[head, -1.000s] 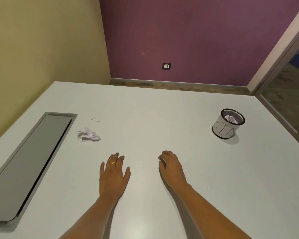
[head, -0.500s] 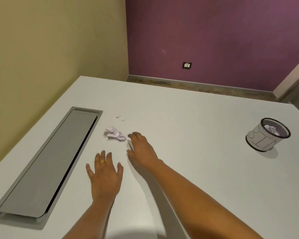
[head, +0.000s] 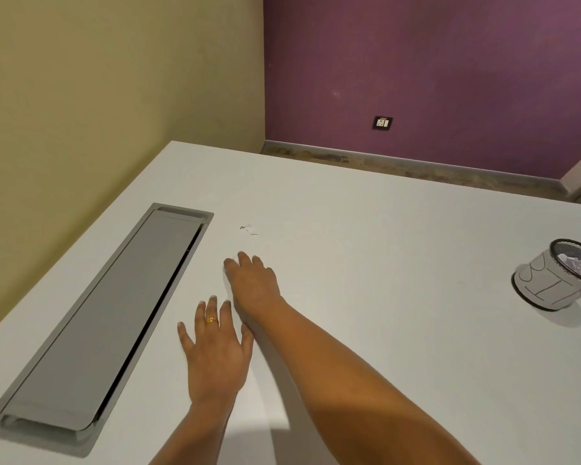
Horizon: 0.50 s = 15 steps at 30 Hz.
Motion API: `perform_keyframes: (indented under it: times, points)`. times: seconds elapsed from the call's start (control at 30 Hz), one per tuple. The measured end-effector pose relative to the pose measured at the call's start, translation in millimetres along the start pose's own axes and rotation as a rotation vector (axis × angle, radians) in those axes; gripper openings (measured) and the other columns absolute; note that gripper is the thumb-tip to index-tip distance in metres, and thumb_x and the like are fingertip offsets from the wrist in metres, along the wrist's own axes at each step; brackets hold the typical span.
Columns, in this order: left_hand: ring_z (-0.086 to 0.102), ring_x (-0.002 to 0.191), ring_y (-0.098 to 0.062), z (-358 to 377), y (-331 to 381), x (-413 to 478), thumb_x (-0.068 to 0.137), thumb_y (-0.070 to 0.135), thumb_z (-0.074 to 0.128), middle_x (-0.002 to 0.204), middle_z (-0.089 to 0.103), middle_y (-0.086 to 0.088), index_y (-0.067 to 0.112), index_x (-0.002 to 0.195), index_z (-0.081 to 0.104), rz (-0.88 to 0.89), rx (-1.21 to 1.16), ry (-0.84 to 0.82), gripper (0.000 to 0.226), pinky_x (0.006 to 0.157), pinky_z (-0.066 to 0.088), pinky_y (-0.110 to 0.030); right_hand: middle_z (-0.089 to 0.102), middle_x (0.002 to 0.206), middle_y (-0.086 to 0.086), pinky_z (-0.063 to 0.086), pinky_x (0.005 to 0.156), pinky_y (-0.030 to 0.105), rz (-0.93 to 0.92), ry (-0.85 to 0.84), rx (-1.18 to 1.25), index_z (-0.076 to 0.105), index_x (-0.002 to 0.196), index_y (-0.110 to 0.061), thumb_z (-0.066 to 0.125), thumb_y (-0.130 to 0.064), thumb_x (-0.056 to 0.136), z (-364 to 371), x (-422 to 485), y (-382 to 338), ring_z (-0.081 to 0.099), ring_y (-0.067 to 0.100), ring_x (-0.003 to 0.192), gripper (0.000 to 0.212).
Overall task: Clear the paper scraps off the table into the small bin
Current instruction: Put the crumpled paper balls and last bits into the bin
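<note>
My right hand reaches across to the left and lies over the spot where the crumpled white paper scrap was. Its fingers curl down over the scrap, which is hidden beneath them. Just beyond the fingertips, two tiny white paper bits lie on the white table. Flat on the table, close beside my right wrist, rests my left hand, fingers spread, a gold ring on one, holding nothing. The small mesh bin, wrapped in white paper, stands far right with crumpled paper inside.
A long grey cable-tray lid is set into the table at the left. A yellow wall runs along the left side and a purple wall stands at the back. The table's far edge drops to the floor.
My right hand has travelled left and forward from the table's middle onto the crumpled scrap, which is now covered. The view has swung left, so the bin sits near the right edge.
</note>
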State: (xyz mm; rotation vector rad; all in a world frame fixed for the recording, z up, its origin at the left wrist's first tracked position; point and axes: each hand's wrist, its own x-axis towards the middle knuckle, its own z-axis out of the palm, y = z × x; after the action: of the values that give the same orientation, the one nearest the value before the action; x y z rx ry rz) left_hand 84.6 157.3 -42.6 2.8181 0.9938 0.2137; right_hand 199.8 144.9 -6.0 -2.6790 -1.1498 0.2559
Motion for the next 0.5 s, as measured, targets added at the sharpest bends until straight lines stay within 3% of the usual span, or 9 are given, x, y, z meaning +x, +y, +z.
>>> perform_keyframes:
  times: [0.13, 0.23, 0.43, 0.5]
  points:
    - [0.046, 0.129, -0.034, -3.0, 1.1, -2.5, 0.086, 0.037, 0.039, 0.135, 0.053, -0.019, 0.004, 0.124, 0.054, 0.011, -0.010, 0.028, 0.052, 0.103, 0.033, -0.062, 0.054, 0.115, 0.013, 0.034, 0.072, 0.035, -0.051, 0.095, -0.015, 0.047, 0.123, -0.008, 0.048, -0.005, 0.091, 0.4, -9.8, 8.6, 0.050, 0.031, 0.107, 0.031]
    - [0.043, 0.132, -0.033, -4.7, 1.5, -3.2, 0.085, 0.037, 0.033, 0.137, 0.050, -0.018, 0.005, 0.126, 0.052, 0.015, -0.012, 0.016, 0.055, 0.105, 0.030, -0.060, 0.055, 0.115, 0.012, 0.029, 0.071, 0.034, -0.054, 0.135, -0.011, 0.048, 0.121, -0.009, 0.044, -0.007, 0.095, -0.2, -23.9, 18.4, 0.047, 0.031, 0.108, 0.027]
    - [0.042, 0.131, -0.034, -4.5, 0.7, -3.2, 0.086, 0.037, 0.031, 0.136, 0.051, -0.017, 0.005, 0.125, 0.052, 0.022, -0.027, -0.001, 0.055, 0.104, 0.030, -0.062, 0.057, 0.110, 0.012, 0.038, 0.068, 0.035, 0.023, 0.143, 0.035, 0.049, 0.115, -0.008, 0.043, -0.003, 0.093, -6.9, -56.7, 44.6, 0.048, 0.031, 0.102, 0.023]
    - [0.043, 0.131, -0.035, -4.0, -0.7, -3.4, 0.090, 0.034, 0.038, 0.136, 0.051, -0.018, 0.004, 0.125, 0.052, 0.026, -0.029, 0.001, 0.048, 0.103, 0.030, -0.062, 0.059, 0.107, 0.011, 0.038, 0.067, 0.034, 0.046, 0.135, 0.069, 0.051, 0.109, -0.007, 0.043, -0.003, 0.092, -10.0, -70.6, 53.7, 0.048, 0.028, 0.098, 0.019]
